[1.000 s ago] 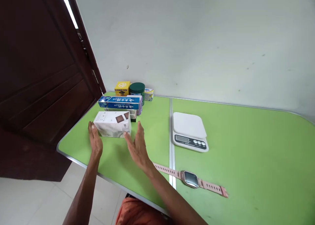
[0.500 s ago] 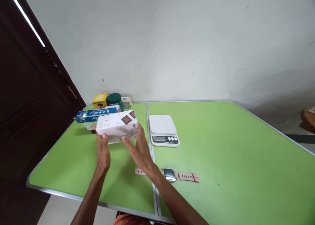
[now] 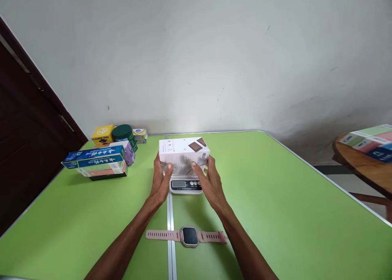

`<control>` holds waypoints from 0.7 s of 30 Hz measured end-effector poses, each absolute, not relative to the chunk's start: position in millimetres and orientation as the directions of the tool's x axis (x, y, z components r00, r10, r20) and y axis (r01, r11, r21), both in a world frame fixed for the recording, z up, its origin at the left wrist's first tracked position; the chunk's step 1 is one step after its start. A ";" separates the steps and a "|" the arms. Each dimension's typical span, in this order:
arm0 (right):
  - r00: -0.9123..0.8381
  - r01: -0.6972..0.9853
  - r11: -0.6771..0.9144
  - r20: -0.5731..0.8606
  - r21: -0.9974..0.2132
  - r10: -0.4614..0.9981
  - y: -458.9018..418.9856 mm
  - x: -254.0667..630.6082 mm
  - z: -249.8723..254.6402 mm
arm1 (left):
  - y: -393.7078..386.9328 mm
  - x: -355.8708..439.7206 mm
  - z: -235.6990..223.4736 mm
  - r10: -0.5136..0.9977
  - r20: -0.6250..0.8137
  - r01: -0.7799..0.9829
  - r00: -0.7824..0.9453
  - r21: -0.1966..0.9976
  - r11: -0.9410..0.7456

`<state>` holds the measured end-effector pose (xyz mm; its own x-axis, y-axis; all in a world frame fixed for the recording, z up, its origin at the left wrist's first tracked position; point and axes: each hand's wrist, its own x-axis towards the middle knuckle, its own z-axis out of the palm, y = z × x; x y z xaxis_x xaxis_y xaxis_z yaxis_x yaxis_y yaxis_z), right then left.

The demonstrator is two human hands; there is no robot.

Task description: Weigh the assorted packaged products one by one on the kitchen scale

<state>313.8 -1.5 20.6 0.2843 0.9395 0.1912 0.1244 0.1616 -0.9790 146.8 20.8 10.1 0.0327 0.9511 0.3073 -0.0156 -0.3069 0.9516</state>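
A white box with brown squares printed on its top is held between my two hands. My left hand grips its left end, thumb on the front face. At the right end my right hand is closed on it the same way. The box is at the white kitchen scale and hides its weighing plate; whether it rests on the plate I cannot tell. The scale's display and buttons show below the box. Nearer to me, a pink-strapped smartwatch lies flat across the table seam.
At the left stand stacked toothpaste boxes, a purple pack, a green-lidded jar, a yellow box and a small yellow-white box. A round wooden table with more boxes is off to the right.
Both hands have carried the white box rightward, from beside the stacked boxes to the scale. My view has turned to the right, bringing the wooden table's boxes into sight.
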 end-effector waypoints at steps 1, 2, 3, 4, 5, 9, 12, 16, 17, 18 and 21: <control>0.279 0.109 0.161 0.186 -0.981 0.942 0.2 316.2 17.2 | 22.0 145.2 9.5 0.947 0.318 -0.002 0.040 0.948 -0.318; 0.271 0.092 0.165 0.184 -0.982 0.945 2.3 319.3 13.5 | 23.4 142.3 9.0 0.944 0.326 0.012 0.048 0.945 -0.327; 0.262 0.080 0.172 0.187 -0.982 0.947 4.9 323.5 9.1 | 25.4 138.3 7.9 0.942 0.332 0.024 0.054 0.943 -0.333; 0.259 0.077 0.177 0.191 -0.981 0.947 8.0 329.3 3.8 | 28.1 133.3 5.8 0.942 0.331 0.033 0.053 0.942 -0.333; 0.270 0.086 0.177 0.194 -0.980 0.943 11.4 336.4 -2.4 | 31.8 127.7 2.2 0.946 0.323 0.037 0.041 0.945 -0.324; 0.398 0.227 0.093 0.180 -0.969 0.900 23.9 370.3 -32.8 | 56.1 104.4 -28.2 0.985 0.121 -0.112 -0.122 0.985 -0.135; 0.399 0.322 0.077 0.209 -0.943 0.893 26.7 384.6 -50.1 | 74.2 92.7 -53.8 0.979 -0.061 -0.334 -0.194 0.943 -0.008; 0.366 0.402 0.101 0.261 -0.910 0.893 24.0 381.3 -56.4 | 80.9 86.1 -67.2 0.985 -0.067 -0.428 -0.161 0.904 -0.008; 0.364 0.412 0.107 0.271 -0.905 0.891 23.4 379.3 -56.3 | 80.1 85.4 -67.2 0.986 -0.065 -0.430 -0.151 0.903 -0.007; 0.363 0.415 0.113 0.278 -0.903 0.889 22.8 377.8 -56.0 | 79.0 84.8 -66.6 0.988 -0.065 -0.430 -0.144 0.903 -0.003; 0.356 0.405 0.121 0.278 -0.907 0.892 21.6 377.3 -55.8 | 75.8 83.8 -64.6 0.989 -0.067 -0.416 -0.132 0.909 0.006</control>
<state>377.3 21.6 -55.8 0.3562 0.8922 0.2776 0.4046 0.1205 -0.9065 83.8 75.8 -64.6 -0.1323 0.9889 -0.0673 -0.4162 0.0062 0.9093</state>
